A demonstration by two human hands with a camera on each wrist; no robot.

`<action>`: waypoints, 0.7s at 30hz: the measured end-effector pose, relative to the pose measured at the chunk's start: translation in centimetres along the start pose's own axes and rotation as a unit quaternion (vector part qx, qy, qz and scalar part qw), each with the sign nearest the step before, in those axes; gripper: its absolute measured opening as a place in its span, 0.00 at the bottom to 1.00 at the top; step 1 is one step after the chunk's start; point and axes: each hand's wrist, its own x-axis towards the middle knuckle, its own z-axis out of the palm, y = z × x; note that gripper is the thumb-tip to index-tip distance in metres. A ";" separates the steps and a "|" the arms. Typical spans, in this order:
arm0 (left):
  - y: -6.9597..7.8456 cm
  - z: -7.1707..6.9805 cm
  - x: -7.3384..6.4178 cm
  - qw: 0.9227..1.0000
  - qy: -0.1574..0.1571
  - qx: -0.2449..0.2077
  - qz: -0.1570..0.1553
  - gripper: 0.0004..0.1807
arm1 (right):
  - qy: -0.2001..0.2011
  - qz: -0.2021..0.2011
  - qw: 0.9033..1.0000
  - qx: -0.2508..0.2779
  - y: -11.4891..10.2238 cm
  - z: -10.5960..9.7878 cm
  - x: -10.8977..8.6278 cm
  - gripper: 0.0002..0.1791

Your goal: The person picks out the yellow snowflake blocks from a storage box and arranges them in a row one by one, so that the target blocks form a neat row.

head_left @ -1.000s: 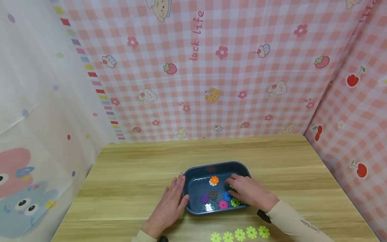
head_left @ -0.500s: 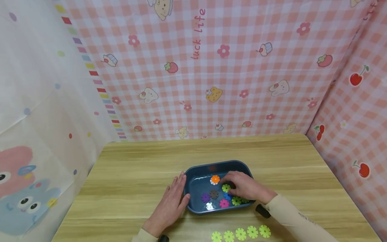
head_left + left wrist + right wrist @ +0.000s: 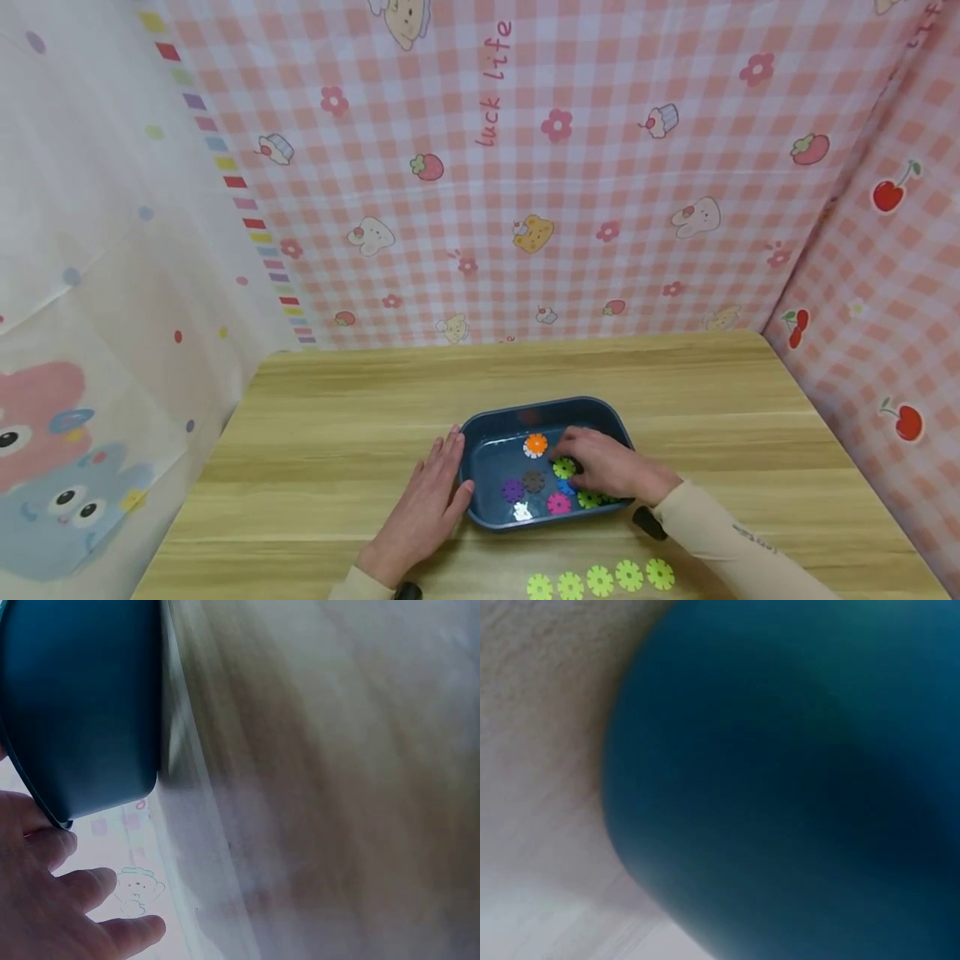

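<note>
A dark blue tray [image 3: 480, 527] holds several notched plastic building discs, among them an orange disc [image 3: 536, 444], a purple disc [image 3: 513, 490], a pink disc [image 3: 558, 503] and a blue disc [image 3: 565, 487]. My left hand [image 3: 426, 508] rests against its left side with fingers extended; in the left wrist view those fingers [image 3: 88, 889] lie by the tray's rim [image 3: 37, 799]. Reaching in over the right wall, my right hand [image 3: 606, 465] has thumb and fingers around a lime-green disc [image 3: 563, 468]. The tray's wall [image 3: 765, 780] fills the right wrist view, which hides the hand.
On the wooden table [image 3: 337, 442], a row of several lime-green discs [image 3: 600, 581] lies near the front edge, in front of the tray. A pink checked cloth [image 3: 480, 200] hangs behind, with more patterned cloth on both sides.
My right hand has shifted slightly inside the tray, and the lime-green disc by its fingertips now shows more fully. My left hand stays against the tray.
</note>
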 end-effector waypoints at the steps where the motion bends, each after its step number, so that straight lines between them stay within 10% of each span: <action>1: 0.0 0.0 0.0 1.000 0.000 -0.001 0.000 0.36 | -0.001 0.001 1.000 0.000 0.0 0.0 0.0 0.19; 21: 0.2 0.0 0.1 1.000 -0.003 0.008 -0.008 0.37 | 0.064 0.026 0.996 0.049 -1.3 -1.3 -1.4 0.14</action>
